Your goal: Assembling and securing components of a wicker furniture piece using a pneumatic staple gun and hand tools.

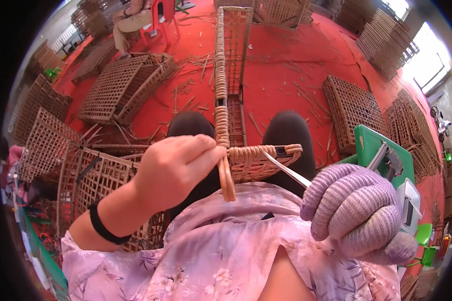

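Observation:
On my lap rests a woven rattan basket frame point(221, 65), its long rim tightly wrapped with cane and running away from me. A shorter wrapped rim point(251, 152) branches to the right near my knees. My bare left hand point(171, 163) pinches the corner where the two rims meet, just above a bent cane end point(228, 185) that points toward me. A pale, thin cane strip point(291, 173) stretches from the shorter rim to my right hand point(354, 210). That hand wears a ribbed purple-grey glove, its fingers curled into a fist around the strip.
Woven panels point(100, 170) stand close on my left. A green stool point(381, 150) holding a grey tool is at my right. Rattan baskets point(354, 108) and cane scraps lie on the red floor point(281, 60). A person sits far left near a red chair point(160, 25).

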`<state>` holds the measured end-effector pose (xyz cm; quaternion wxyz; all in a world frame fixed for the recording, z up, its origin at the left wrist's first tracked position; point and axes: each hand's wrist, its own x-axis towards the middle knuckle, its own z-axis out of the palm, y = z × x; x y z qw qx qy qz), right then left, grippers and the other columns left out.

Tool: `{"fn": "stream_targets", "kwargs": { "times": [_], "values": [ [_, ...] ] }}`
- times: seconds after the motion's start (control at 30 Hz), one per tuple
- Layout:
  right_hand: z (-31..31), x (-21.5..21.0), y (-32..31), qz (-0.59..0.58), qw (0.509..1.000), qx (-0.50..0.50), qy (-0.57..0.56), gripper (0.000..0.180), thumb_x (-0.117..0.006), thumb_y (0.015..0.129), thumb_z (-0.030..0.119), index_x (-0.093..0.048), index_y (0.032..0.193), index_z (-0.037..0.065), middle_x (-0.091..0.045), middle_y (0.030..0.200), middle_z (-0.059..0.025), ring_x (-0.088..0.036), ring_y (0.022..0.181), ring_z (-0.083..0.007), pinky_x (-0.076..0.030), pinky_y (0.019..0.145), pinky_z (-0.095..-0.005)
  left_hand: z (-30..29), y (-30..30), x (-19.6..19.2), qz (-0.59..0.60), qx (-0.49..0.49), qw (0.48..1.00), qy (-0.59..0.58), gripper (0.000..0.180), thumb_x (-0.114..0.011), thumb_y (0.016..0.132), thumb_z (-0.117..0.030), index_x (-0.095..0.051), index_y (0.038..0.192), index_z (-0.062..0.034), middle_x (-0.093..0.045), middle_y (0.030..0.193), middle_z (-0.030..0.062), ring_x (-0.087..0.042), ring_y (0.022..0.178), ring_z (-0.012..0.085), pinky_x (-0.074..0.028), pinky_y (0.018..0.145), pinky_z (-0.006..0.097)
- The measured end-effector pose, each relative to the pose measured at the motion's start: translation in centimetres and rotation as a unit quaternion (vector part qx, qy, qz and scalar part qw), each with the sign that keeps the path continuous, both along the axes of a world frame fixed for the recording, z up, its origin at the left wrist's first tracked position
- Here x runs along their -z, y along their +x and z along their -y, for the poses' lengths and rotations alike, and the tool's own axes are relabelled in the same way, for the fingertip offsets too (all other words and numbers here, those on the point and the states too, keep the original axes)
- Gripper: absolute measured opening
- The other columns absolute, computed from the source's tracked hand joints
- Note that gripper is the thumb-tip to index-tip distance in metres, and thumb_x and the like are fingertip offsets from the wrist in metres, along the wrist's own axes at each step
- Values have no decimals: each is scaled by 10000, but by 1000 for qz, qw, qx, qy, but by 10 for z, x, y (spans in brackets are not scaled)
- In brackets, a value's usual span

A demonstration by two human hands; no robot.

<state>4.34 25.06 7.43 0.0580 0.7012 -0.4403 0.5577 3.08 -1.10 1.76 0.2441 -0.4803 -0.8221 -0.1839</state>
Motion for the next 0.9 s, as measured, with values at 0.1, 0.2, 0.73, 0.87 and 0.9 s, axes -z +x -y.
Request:
{"fn": "stream_targets", "kwargs": {
  "times": [0.1,0.2,0.73,0.87,0.9],
  "values": [
    [-7,14,12,75,995,63,-31,307,-568,897,239,-549,729,-17,-545,678,-156,-573,565,-309,-517,603,-455,-1,4,3,-8,15,1000,24,246,-737,677,-21,-679,914,13,-617,838,79,-649,692,219,-532,572,310],
    [-11,19,18,117,986,104,-52,290,-584,887,219,-557,730,-23,-554,685,-166,-582,568,-320,-524,604,-467,-5,3,6,-22,17,999,17,257,-751,661,-12,-678,906,11,-616,826,80,-654,704,221,-539,570,310],
    [-17,12,35,124,956,254,-82,595,-281,1016,461,-453,553,130,-527,515,-11,-554,425,-125,-520,503,-311,10,-22,-19,401,-92,893,182,210,-674,870,-47,-677,1079,-26,-584,1129,71,-613,854,106,-527,736,239],
    [-21,26,26,143,941,282,-119,596,-249,1020,480,-438,561,152,-498,501,15,-514,398,-105,-482,486,-297,5,-24,5,340,-71,925,152,213,-706,838,-61,-684,1046,-20,-632,983,70,-634,810,129,-538,722,258],
    [-25,28,25,136,943,282,-115,593,-248,1021,484,-434,563,156,-493,499,19,-513,397,-102,-480,493,-297,4,-25,6,344,-71,924,150,213,-706,838,-61,-684,1046,-20,-632,983,70,-634,810,129,-538,722,258]
  ]
}}
